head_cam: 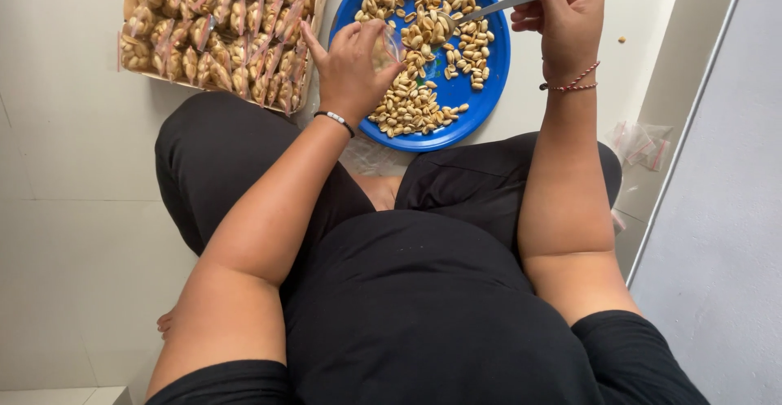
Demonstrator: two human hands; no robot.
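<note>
Person: seated on the pale tiled floor (73,210), dressed in black, knees apart, both forearms reaching forward.
Loose bags: a few empty clear bags with red strips (643,143) lie on the floor to the right, just beside the right knee.
Left hand: the left hand (352,67) is curled around a small clear bag (389,47), thumb and fingers pinching its mouth open just over the near-left part of the plate; a dark band sits on the wrist.
Plate: the round blue plate (489,87) rests on the floor between the knees, with roasted peanuts (411,104) spread over most of it and a thicker heap on its near side.
Right hand: the right hand (562,22) is closed around the handle of a metal spoon (505,2), whose bowl points left toward the bag's mouth; a red thread bracelet circles the wrist.
Doing it well: judging from this, the bag's mouth is best held wide and low over the plate, the spoon tipped slowly inside the opening, so stray nuts fall back onto the blue.
Box: at far left, a cardboard box (129,2) holds rows of filled peanut bags (220,26), packed close.
</note>
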